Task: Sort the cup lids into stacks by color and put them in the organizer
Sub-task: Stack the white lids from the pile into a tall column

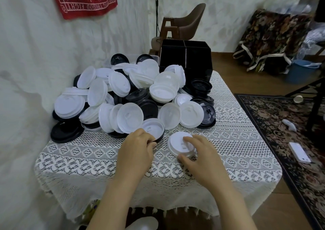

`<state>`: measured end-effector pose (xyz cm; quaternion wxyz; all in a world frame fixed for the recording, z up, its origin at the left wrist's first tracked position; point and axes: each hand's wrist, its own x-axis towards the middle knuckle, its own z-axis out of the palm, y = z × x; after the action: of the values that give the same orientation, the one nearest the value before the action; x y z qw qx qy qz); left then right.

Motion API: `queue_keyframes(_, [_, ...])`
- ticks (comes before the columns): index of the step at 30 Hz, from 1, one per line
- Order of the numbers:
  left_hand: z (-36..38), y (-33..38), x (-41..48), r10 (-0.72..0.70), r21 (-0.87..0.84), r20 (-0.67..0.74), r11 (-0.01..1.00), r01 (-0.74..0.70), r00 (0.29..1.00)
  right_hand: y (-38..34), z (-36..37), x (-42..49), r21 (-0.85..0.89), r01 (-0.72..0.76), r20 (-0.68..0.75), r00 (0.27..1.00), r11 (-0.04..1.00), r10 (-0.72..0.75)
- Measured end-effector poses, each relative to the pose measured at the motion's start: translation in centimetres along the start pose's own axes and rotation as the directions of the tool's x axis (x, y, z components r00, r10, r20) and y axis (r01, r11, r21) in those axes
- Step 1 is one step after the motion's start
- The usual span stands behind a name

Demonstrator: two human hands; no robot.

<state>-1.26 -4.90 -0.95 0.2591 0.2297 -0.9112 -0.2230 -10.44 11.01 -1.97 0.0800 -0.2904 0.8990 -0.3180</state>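
We are near the start of the sorting; most lids lie mixed in a big pile (123,96) of white and black ones on the lace tablecloth (237,142); the black organizer (186,57) stands behind the pile at the far side, and we cannot see into its slots. Our right hand (200,152) grips a white lid (175,143) lying flat on the cloth, thumb at the near rim, fingers over the top; our left hand (139,147) pinches the rim of a black lid (161,137) just beside it, with an upturned white lid (153,128) sitting in it. Next, we think, black must come apart from white, so each colour gets its own stack; the lids are thin, smooth, round plastic with raised rims, so they should nest well but may slip.
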Motion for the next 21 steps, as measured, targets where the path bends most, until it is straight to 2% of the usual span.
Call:
queue_keyframes(6, [-0.16,-0.04,0.10,-0.047,0.000,0.017,0.999,0.047,0.999,-0.03,-0.06,-0.08,0.005,0.006,-0.003,1.000,1.000,-0.006])
queue_keyframes(11, [-0.53,-0.01,0.09,-0.053,-0.078,0.062,0.995,0.058,0.997,-0.08,-0.09,-0.04,0.001,0.001,0.002,1.000,1.000,-0.001])
queue_keyframes(17, [-0.81,0.39,0.10,-0.080,-0.179,-0.007,0.981,0.078,0.997,-0.06,-0.16,-0.09,0.000,-0.009,0.014,1.000,1.000,0.009])
queue_keyframes(21, [-0.79,0.50,0.14,-0.105,-0.139,0.037,0.984,0.109,0.994,-0.11,-0.21,-0.09,-0.001,-0.002,0.011,1.000,1.000,0.002])
